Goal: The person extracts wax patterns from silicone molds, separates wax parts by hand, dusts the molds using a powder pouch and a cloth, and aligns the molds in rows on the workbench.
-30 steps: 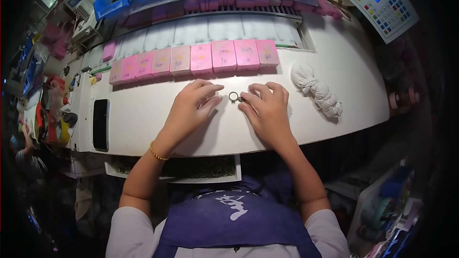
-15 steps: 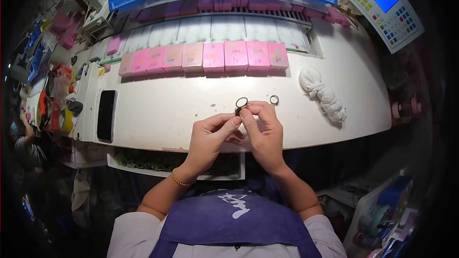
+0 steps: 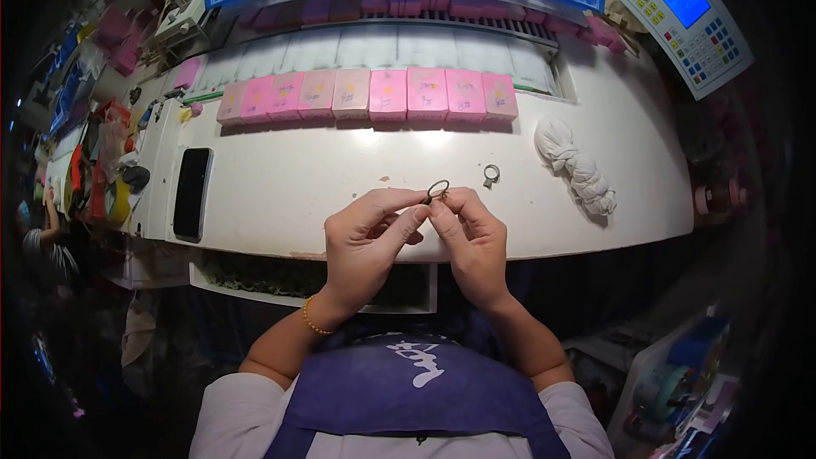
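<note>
Ring (image 3: 431, 188) pinched between left hand (image 3: 371, 229) and right hand (image 3: 478, 238) above the table (image 3: 263, 174) near its front edge, handling seemingly unfinished; just beyond, second ring (image 3: 488, 182) lying loose, unheld; toward the far edge, pink blocks (image 3: 388, 95) in line.

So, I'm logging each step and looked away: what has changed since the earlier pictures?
The left hand and right hand, apart a second ago, have come together nearer the front edge of the table and now hold a ring. Another ring lies free beyond the right hand; which one showed between them earlier, I can't tell. The pink blocks, phone and white cloth stayed put.
</note>
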### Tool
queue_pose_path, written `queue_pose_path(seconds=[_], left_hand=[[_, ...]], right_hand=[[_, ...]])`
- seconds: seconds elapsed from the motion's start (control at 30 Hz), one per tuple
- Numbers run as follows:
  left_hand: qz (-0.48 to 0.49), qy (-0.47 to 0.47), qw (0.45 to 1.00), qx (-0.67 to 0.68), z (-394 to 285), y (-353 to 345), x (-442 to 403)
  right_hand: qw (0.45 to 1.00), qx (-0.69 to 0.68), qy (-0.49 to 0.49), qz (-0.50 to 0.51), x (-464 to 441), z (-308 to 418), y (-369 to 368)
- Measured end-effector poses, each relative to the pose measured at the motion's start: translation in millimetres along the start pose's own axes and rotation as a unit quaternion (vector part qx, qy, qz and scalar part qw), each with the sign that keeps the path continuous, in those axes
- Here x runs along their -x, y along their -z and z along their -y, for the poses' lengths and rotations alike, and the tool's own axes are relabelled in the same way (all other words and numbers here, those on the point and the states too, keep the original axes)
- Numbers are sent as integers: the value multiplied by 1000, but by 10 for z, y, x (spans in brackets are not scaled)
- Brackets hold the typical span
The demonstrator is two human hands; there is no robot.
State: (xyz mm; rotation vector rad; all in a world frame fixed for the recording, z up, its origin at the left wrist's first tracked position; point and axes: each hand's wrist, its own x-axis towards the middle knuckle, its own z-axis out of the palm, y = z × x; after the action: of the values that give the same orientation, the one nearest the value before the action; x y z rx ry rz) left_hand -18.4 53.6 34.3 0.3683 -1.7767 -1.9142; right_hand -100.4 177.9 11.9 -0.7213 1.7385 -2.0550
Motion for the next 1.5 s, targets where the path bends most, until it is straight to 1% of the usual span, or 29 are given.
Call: queue_pose_path(seconds=[0.03, 0.07, 0.13, 0.17, 0.2, 0.23, 0.27, 0.33, 0.37, 0.4, 0.43, 0.5, 0.57, 0.6, 0.67, 0.77, 0.83, 0.97, 1.0, 1.03, 1.07, 1.13, 1.2, 1.23, 1.27, 1.3, 1.33, 1.4, 1.5], left_hand=[[-8, -50, 999, -5, 38, -7, -17], [-8, -50, 999, -6, 40, 9, -19], [1, -1, 1000, -14, -2, 60, -27], [1, -1, 1000, -13, -29, 91, -36], [29, 39, 999, -7, -60, 124, -47], [57, 80, 995, 0, -85, 149, -48], [57, 83, 995, 0, -100, 159, -47], [58, 106, 992, 25, -125, 169, -62], [65, 122, 990, 37, -135, 183, -63], [65, 122, 990, 37, -155, 171, -59], [61, 111, 992, 30, -180, 147, -51], [57, 101, 993, 23, -163, 133, -32], [46, 29, 997, -54, -100, 132, -22], [46, 29, 997, -54, -97, 126, -21], [37, -58, 988, -138, -95, 117, -25], [36, -89, 981, -167, -78, 105, -28], [36, -107, 977, -181, -70, 104, -33], [52, -158, 961, -220, -39, 119, -54], [52, -158, 961, -220, -48, 119, -52], [66, -143, 962, -221, -64, 118, -50], [79, -127, 963, -223, -72, 116, -49], [88, -111, 969, -204, -15, 104, -53], [98, -95, 974, -181, 35, 87, -38], [109, 32, 991, -68, 53, 78, -10], [120, 160, 979, 47, 67, 65, 8], [122, 215, 967, 67, 39, 51, 12], [131, 216, 965, 71, 56, 59, 30], [145, 316, 928, 131, 103, 88, 86], [150, 385, 891, 186, 165, 121, 204]], right_hand=[[1000, 0, 0, 0, -5, -4, 11], [1000, 16, 8, 25, -15, -5, 41], [998, 32, 15, 50, -64, 58, 121], [994, 91, 41, 48, -121, 176, 170], [986, 149, 66, 45, -180, 271, 211], [984, 151, 73, 61, -221, 315, 234], [984, 151, 71, 60, -220, 310, 254], [987, 102, 10, 128, -224, 304, 283], [987, 102, 10, 128, -213, 294, 276], [993, 53, -36, 99, -192, 277, 258], [994, 3, -82, 70, -183, 259, 243], [994, -1, -91, 64, -174, 220, 226], [993, -5, -99, 57, -162, 204, 222], [994, 1, -94, 55, -160, 204, 223], [995, 8, -89, 52, -155, 216, 219], [996, 56, -43, 56, -156, 251, 210], [993, 95, 11, 63, -165, 262, 214], [988, 135, 44, 64, -184, 294, 228], [977, 179, 84, 78, -199, 315, 237], [963, 223, 123, 92, -215, 334, 246], [963, 223, 123, 92, -231, 349, 253], [914, 317, 225, 114, -251, 368, 265], [898, 340, 251, 123, -240, 367, 287], [880, 362, 277, 131, -233, 373, 309], [879, 368, 276, 127, -210, 384, 325], [874, 383, 265, 136, -165, 398, 330], [870, 399, 253, 144, -111, 411, 335], [870, 410, 235, 142, 17, 377, 355], [898, 376, 161, 159, 197, 353, 366]])
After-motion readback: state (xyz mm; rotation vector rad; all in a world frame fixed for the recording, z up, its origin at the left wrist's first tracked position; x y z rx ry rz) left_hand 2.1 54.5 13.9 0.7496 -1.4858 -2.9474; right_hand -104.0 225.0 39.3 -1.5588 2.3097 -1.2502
